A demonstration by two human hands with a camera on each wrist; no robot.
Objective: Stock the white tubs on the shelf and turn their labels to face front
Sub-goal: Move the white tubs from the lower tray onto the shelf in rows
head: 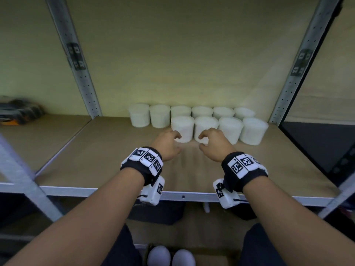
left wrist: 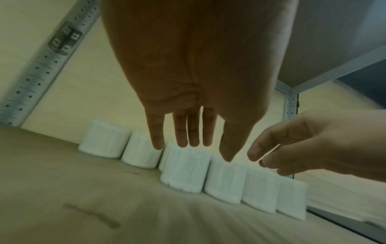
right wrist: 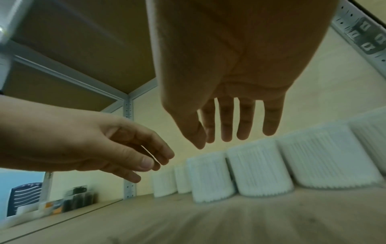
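White tubs (head: 194,120): ten on the shelf (head: 107,150), toward its back right; six in the rear row by the back wall, four in front. Labels: cannot tell.
Left hand (head: 167,144): empty, fingers (left wrist: 181,128) loosely spread and extended, above and just before the front row's leftmost tub (head: 182,128); not touching.
Right hand (head: 213,144): empty, fingers (right wrist: 226,122) slightly spread, over the second front tub (head: 205,127); not touching.
Open room: bare board left of the front row and across the shelf front, to the metal front edge (head: 182,196). Upright post (head: 288,96) near the rightmost tubs.
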